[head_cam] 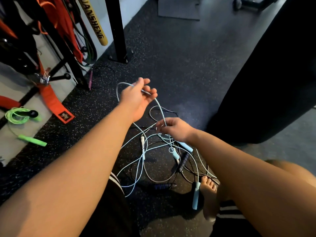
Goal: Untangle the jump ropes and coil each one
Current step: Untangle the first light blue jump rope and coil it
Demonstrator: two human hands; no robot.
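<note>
At the bottom of the frame, right of centre, a bare foot (pixel 209 194) rests on the speckled black floor (pixel 171 65), with a pale blue handle (pixel 195 196) lying just beside its toes. To the left of the foot a dark blue handle (pixel 164 186) lies on the floor. Just above, in the lower middle of the frame, is the tangle of jump ropes (pixel 145 165): pale blue, white and black cords crossing one another in loose loops, with a black handle (pixel 183 161) among them. Above the tangle, the right hand (pixel 174 130) pinches the pale blue rope (pixel 160 108) between thumb and fingertips, and below it another pale blue handle hangs on that cord. The same rope rises to the left hand (pixel 138 98) at the centre of the frame, palm turned up, its fingers curled loosely round the cord, which arcs in a loop beyond it. At the left edge a green jump rope (pixel 16 115) lies coiled, its green handle (pixel 32 140) nearer the camera, beside an orange strap (pixel 53 103). Farther back, a black post (pixel 118 28) stands at upper centre, with a yellow stick (pixel 95 23) to its left. A large black punching bag (pixel 266 74) fills the upper right.
</note>
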